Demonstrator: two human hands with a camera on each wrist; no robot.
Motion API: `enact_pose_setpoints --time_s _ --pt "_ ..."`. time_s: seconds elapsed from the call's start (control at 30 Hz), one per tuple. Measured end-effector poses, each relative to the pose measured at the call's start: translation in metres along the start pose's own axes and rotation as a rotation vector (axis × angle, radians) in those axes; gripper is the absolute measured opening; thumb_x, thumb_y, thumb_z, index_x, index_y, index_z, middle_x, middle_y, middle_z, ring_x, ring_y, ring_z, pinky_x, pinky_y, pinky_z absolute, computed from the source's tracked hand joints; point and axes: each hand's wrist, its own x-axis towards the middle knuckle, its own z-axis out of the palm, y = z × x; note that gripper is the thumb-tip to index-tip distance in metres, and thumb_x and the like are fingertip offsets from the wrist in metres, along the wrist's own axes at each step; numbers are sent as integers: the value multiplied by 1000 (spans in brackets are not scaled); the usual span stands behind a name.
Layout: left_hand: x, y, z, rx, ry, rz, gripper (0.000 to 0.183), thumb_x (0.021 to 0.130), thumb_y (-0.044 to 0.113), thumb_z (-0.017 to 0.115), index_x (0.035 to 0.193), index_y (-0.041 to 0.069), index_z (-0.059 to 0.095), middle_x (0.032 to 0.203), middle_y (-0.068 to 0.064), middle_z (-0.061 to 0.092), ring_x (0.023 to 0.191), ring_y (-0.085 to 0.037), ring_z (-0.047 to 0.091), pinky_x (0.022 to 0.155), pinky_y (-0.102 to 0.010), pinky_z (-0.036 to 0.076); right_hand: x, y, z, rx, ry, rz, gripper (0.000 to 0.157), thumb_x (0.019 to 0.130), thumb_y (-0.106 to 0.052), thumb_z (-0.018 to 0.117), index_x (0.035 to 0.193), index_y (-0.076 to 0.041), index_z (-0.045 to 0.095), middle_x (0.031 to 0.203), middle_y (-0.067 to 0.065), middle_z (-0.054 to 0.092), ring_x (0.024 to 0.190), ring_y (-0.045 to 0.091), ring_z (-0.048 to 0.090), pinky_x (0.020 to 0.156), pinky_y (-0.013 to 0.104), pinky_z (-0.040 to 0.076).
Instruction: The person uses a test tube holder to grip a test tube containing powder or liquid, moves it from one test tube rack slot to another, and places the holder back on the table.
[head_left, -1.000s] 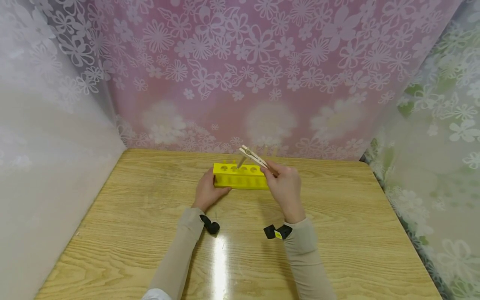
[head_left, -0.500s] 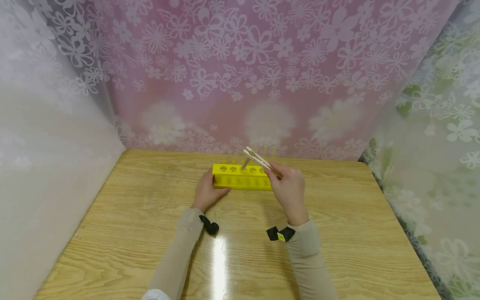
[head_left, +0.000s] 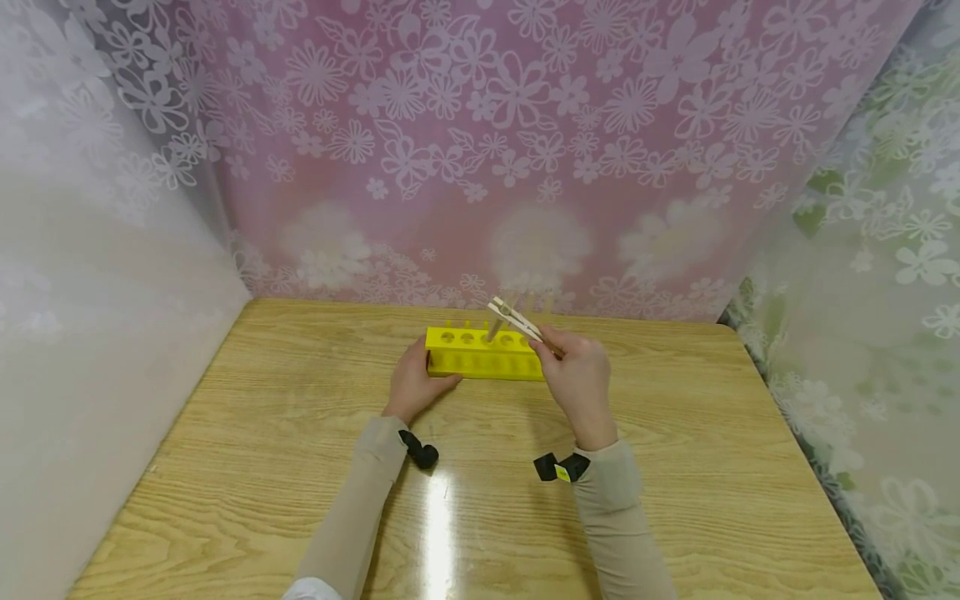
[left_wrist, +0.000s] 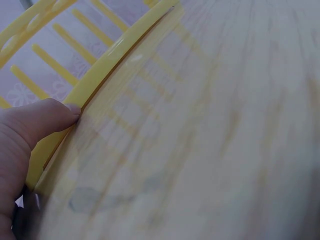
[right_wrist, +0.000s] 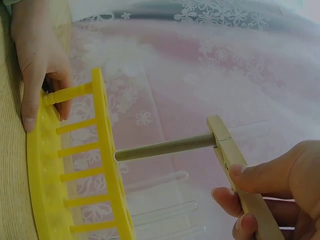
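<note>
My left hand [head_left: 416, 383] grips the left end of a yellow test tube rack [head_left: 483, 367], its thumb [left_wrist: 57, 117] on the base's front edge in the left wrist view. The right hand [head_left: 579, 379] holds a wooden test tube clamp [right_wrist: 245, 187] between thumb and fingers. Clasped in the clamp's far end is a glass test tube [right_wrist: 165, 146], brownish-green below the clamp and clear above it. It slants, with its rounded bottom at the middle hole of the rack's top plate. Whether the tip has entered the hole I cannot tell.
Several clear tubes [right_wrist: 167, 214] stand on the pegs behind the rack's right part. More pegs show at the back left. The rack stands on a wood-grain table [head_left: 480, 467], with flowered curtains [head_left: 465, 167] behind and at both sides.
My right hand has shifted slightly right with clamp and tube, from above the second hole to the third. The tube has since dipped a little. The left hand and rack hold still.
</note>
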Motion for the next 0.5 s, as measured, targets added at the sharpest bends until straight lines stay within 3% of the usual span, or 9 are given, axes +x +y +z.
enact_pose_setpoints --time_s 0.5 --pt "0 2 -1 -4 -7 -13 81 76 44 85 142 16 48 125 -7 60 111 -25 59 95 -46 48 2 8 7 -17 -65 34 28 86 -15 78 111 -3 75 94 15 75 56 22 66 42 32 41"
